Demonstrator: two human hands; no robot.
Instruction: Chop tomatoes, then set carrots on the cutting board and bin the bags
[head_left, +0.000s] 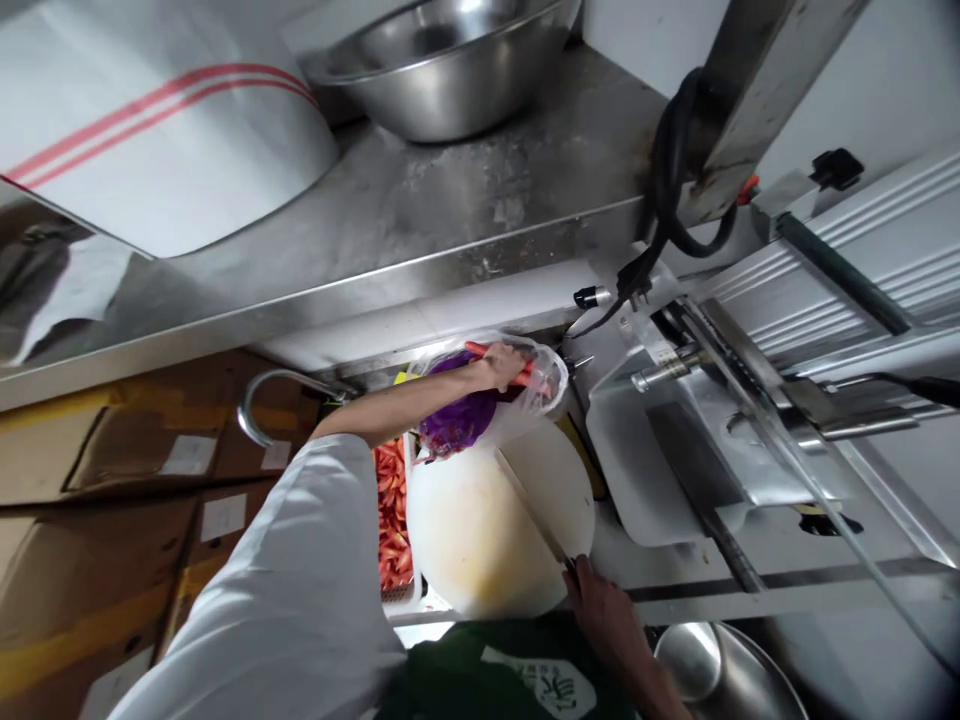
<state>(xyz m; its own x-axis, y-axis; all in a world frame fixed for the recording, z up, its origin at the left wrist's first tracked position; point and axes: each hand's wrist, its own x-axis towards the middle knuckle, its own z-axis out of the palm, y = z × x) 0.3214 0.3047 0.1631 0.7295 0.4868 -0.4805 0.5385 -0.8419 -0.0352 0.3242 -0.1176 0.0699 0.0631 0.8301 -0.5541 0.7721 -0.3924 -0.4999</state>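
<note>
Looking down from the head camera, I see my left hand [499, 365] stretched far forward, its fingers closed around the rim of a clear plastic bag [525, 395]. The bag sits at the far edge of a round white cutting board [480, 530] and holds purple shredded vegetable [454, 420], which I think is cabbage, together with some orange-red pieces [525, 375] near my fingers. My white sleeve [300, 580] covers the left arm up to the elbow.

My right hand [604, 615] is near me, at the near right edge of the board. It grasps the handle of a knife [536, 515], and the blade lies flat across the board, pointing far and to the left. The fingers are wrapped under the handle, but the view is dark there, so I cannot see each one clearly.

Left of the board stands a white crate with red chopped pieces [391, 515] inside; it touches the board's left side. Beyond it a curved metal tap [262, 400] shows under the steel counter [420, 220]. On that counter rests a large steel bowl [442, 65] and, to the left, a white sack with red stripes [165, 140]. At the right is a metal slicing machine [712, 430] with a black cable [667, 170] above it. Another steel bowl [720, 670] is at the near right, just beside my right wrist. Brown cardboard boxes [97, 500] fill the left side.
</note>
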